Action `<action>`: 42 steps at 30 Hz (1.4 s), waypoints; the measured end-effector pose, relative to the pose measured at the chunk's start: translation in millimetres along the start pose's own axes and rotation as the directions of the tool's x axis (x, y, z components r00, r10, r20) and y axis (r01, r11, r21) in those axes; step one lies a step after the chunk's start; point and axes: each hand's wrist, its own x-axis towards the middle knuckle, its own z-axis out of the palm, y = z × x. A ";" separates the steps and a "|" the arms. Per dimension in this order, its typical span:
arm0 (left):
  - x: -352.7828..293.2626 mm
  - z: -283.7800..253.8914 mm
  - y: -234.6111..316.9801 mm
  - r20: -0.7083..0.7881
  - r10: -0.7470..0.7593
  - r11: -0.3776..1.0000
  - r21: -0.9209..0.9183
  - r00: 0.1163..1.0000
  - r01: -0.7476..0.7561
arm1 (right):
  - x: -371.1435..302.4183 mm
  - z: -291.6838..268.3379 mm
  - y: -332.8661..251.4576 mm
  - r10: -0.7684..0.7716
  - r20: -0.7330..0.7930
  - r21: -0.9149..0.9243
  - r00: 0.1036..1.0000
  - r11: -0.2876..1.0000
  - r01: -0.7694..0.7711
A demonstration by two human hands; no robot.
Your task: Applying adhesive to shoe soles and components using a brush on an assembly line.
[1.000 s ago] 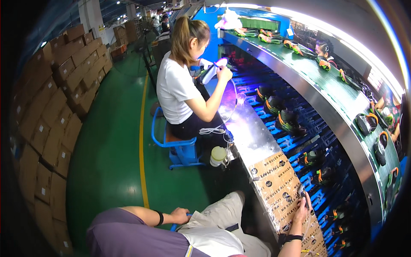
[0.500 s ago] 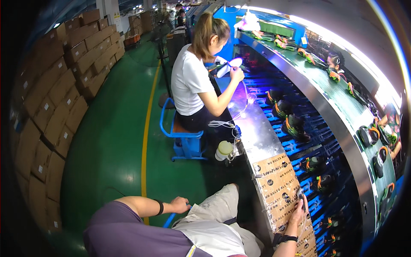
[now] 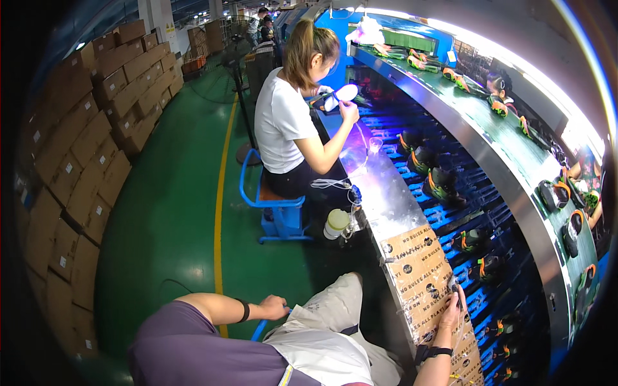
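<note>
My left hand [image 3: 275, 307] is closed on the end of a blue tubular armrest [image 3: 260, 329] beside my left thigh. On the other side, my right hand [image 3: 451, 312] rests over a metal bench covered with brown printed cardboard [image 3: 412, 273]. Its fingers are wrapped round a small dark hand tool [image 3: 456, 293] with a greyish tip, and a thin pale line seems to run down from it. The tool's exact kind is too small to tell. Just right of this hand, black shoes with orange and green trim [image 3: 487, 269] stand on a blue slatted conveyor [image 3: 465, 305].
Ahead, a seated co-worker [image 3: 293, 122] holds a white-soled shoe [image 3: 341, 96] and a tubed tool. A yellow-green-topped container [image 3: 337, 222] stands below the bench edge. More shoes lie on a raised green belt [image 3: 489, 138] at right. Stacked cartons [image 3: 80, 167] line the left.
The view has shifted slightly. The co-worker's shoe is tilted differently, with more of its white sole showing. My two hands keep nearly the same places.
</note>
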 end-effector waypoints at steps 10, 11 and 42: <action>-1.1 -2.8 -1.6 0.005 0.014 0.999 -0.035 1.000 -0.013 | -5.0 13.8 -32.8 0.100 0.018 0.020 0.995 0.995 -0.101; -1.4 -4.1 -1.4 -0.001 0.004 0.999 -0.043 1.000 -0.004 | -5.7 15.4 -35.2 0.106 0.021 0.038 0.994 0.994 -0.106; -3.2 -16.6 6.9 -0.021 -0.015 0.998 -0.060 1.000 0.014 | 3.0 19.8 -25.8 0.069 0.011 0.023 0.998 0.997 -0.069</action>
